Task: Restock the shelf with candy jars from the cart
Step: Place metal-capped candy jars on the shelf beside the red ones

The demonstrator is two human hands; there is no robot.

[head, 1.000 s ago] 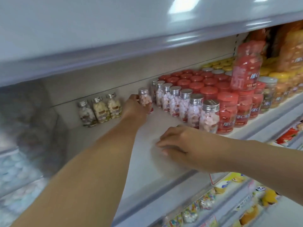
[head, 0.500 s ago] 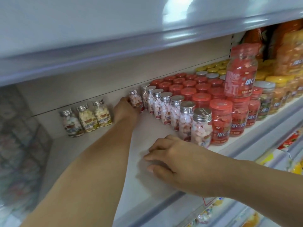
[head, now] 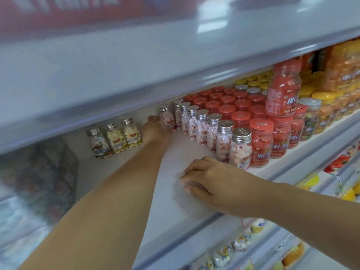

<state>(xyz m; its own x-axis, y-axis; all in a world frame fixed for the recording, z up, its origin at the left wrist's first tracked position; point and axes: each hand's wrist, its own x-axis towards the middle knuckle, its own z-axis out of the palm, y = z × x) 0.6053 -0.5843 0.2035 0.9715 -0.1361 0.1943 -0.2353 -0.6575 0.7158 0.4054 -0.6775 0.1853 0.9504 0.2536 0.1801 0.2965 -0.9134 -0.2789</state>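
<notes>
Item: candy jar [head: 167, 119]; small, clear, silver screw cap, pink sweets; stands upright at the back of the shelf [head: 120, 172], just left of the rear end of the pink row [head: 212, 133].
Left hand [head: 155, 131]: fingers seemingly wrapped round the jar's lower body, though the back of the hand hides them.
Right hand [head: 204, 176]: fingers loosely bent, close together, resting on bare board in front of the pink row; holding nothing.
Handling, by judgement: light, rigid, smooth-sided, perhaps breakable; easily tipped; best taken round the body below the cap.
Neighbours: three yellow jars [head: 116, 139] further left of the pink row; red-lidded jars [head: 241, 117] hard against its right.
Obstacle: low upper shelf [head: 175, 65] overhanging the pink row.
</notes>
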